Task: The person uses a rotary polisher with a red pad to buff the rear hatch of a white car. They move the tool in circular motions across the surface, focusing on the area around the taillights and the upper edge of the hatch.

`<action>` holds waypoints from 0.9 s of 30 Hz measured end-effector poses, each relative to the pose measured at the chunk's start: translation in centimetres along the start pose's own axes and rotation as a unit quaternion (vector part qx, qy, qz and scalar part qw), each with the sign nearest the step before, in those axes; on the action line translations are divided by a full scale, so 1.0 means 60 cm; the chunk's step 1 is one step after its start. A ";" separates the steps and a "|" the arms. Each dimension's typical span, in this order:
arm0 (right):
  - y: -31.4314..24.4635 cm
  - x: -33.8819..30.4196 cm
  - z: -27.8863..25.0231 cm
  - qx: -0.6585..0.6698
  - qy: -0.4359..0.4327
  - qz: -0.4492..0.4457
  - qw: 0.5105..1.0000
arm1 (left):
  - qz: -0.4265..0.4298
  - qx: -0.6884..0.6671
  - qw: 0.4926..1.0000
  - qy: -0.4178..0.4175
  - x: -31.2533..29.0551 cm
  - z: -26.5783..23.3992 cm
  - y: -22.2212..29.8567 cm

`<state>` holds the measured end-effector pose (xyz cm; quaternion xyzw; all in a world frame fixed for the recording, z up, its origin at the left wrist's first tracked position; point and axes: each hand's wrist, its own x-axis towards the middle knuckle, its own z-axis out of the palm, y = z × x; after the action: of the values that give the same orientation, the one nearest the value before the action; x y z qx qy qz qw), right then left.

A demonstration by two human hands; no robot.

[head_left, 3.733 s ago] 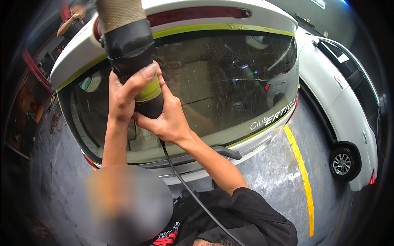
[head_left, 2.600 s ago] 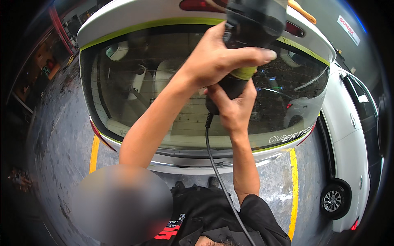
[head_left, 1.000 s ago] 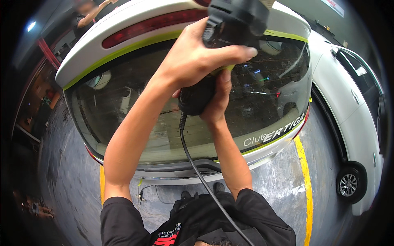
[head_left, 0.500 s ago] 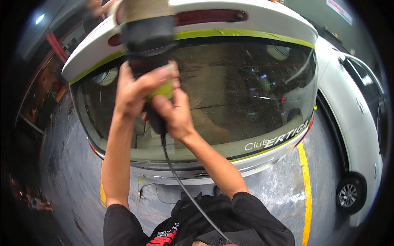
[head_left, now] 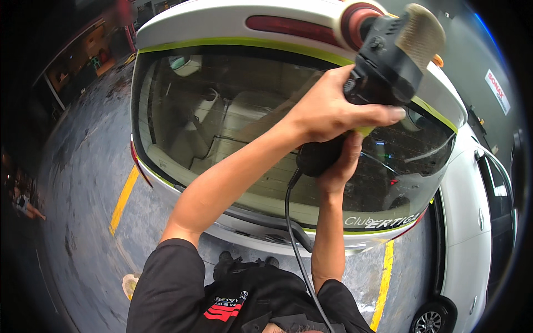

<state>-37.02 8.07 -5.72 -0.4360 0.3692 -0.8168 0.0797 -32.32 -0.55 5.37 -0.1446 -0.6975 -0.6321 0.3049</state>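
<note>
Both my hands are wrapped round a black corded polisher [head_left: 383, 69] held up at the top right of the car's rear. My left hand [head_left: 333, 105] grips its body near the head, with the thumb stretched along it. Lower on the handle, my right hand [head_left: 342, 164] is closed, its fingers partly hidden behind the tool. The polisher's reddish pad [head_left: 358, 25] is at the white spoiler [head_left: 216, 22], by the right end of the dark red brake light [head_left: 291, 26]. Whether the pad presses on the paint I cannot tell. Yellow-green masking tape [head_left: 244, 42] runs along the rear window's top edge.
The power cord [head_left: 294, 244] hangs from the handle down past my body. Below the spoiler is the rear window [head_left: 250, 122]. A second white car [head_left: 472, 222] stands close on the right. Yellow lines [head_left: 123, 200] mark the grey floor. A person [head_left: 25, 204] is at the far left.
The polisher has swung from the left of the spoiler to its right, both hands moving with it. My left arm now reaches across the window. The view has shifted too.
</note>
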 end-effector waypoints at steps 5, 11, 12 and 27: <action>0.026 -0.001 0.086 0.046 -0.074 0.061 0.994 | 0.002 -0.082 0.996 0.040 -0.065 -0.100 0.019; 0.062 0.021 0.193 -0.083 -0.109 0.045 0.990 | 0.053 -0.073 0.987 0.130 -0.145 -0.225 0.015; 0.055 0.026 0.200 -0.099 -0.128 0.074 0.984 | 0.067 -0.100 0.982 0.143 -0.152 -0.240 0.012; -0.029 -0.014 0.067 0.017 0.000 0.057 0.998 | 0.024 -0.059 0.998 0.029 -0.043 -0.052 0.022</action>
<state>-33.09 7.56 -3.68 -0.4130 0.3798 -0.8169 0.1338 -28.82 -2.91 4.89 -0.1606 -0.6460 -0.6686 0.3314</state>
